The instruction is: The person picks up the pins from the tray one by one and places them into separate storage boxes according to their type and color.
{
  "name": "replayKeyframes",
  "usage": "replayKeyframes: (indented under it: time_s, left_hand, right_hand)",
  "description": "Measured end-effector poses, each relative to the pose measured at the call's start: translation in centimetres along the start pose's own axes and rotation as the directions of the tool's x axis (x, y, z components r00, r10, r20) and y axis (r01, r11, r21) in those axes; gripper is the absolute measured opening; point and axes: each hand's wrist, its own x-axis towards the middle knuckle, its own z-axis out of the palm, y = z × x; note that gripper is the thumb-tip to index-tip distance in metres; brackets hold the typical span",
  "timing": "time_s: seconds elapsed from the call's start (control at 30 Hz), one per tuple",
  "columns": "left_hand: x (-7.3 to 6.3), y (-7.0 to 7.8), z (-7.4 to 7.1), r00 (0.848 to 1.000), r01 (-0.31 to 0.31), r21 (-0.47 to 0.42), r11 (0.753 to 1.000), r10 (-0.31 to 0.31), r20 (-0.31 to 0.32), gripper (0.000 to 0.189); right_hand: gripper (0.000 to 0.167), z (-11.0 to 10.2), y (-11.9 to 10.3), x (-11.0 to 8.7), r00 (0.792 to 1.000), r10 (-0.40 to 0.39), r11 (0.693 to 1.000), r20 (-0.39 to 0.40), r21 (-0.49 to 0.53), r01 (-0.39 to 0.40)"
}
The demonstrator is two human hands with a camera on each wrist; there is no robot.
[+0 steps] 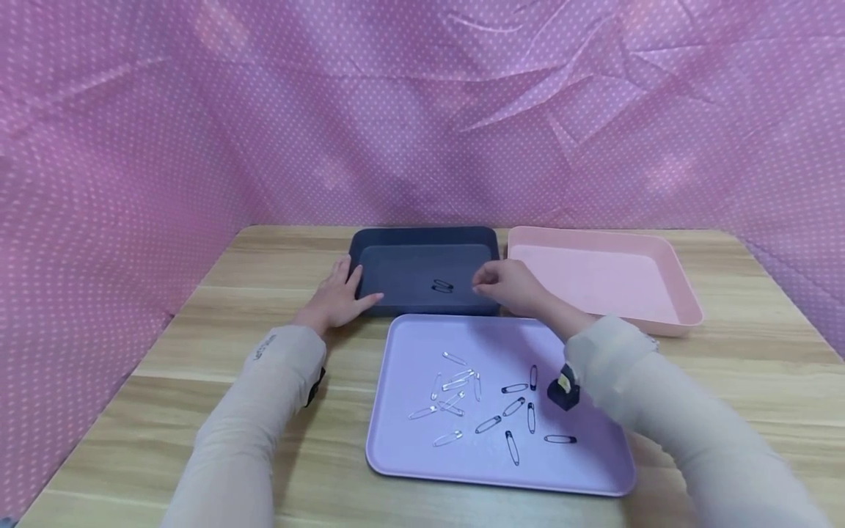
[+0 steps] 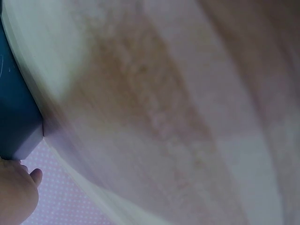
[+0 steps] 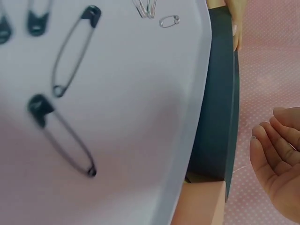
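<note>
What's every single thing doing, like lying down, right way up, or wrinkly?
Lilac tray, right way up, holding pins
Silver pins, lying loose, some overlapping
Black pins, lying down, most in the lilac tray, two in the dark tray
Dark tray, right way up
Pink tray, right way up
Left grip, fingers spread at the dark tray's edge
Right grip, fingers curled; can't tell if it's holding anything
Dotted cloth, wrinkled

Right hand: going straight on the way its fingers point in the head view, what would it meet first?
Probably the two dark safety pins lying in the dark tray, just left of the right hand; its height is unclear, so it might pass over them.
</note>
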Motion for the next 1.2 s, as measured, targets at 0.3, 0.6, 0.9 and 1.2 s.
replayKeyframes:
  time_s: [0.3, 0.6, 0.9, 1.2]
  left_hand:
    - [-0.1, 0.0, 0.0, 1.000, 0.003, -0.002, 1.000, -0.003, 0.006, 0.089]
    - [-0.1, -0.1, 0.1, 1.000, 0.010, -0.008, 1.000, -0.010, 0.008, 0.091]
    - [-0.2, -0.1, 0.1, 1.000, 0.008, -0.010, 1.000, -0.008, 0.007, 0.090]
    - [-0.3, 0.0, 0.1, 1.000, -0.005, 0.006, 1.000, 0.005, -0.009, 0.089]
  right_hand:
    - [0.012, -1.3, -0.1, -3.0, 1.000, -0.028, 0.999, 0.014, 0.019, 0.028]
    - [0.013, -1.9, 1.2, -5.9, 0.998, -0.068, 0.997, 0.019, 0.049, 0.067]
    - [0.014, -2.4, 2.3, -8.8, 0.996, -0.018, 0.998, 0.086, 0.059, 0.013]
    - [0.010, -2.6, 2.8, -11.0, 0.983, -0.074, 0.997, 0.170, 0.019, 0.072]
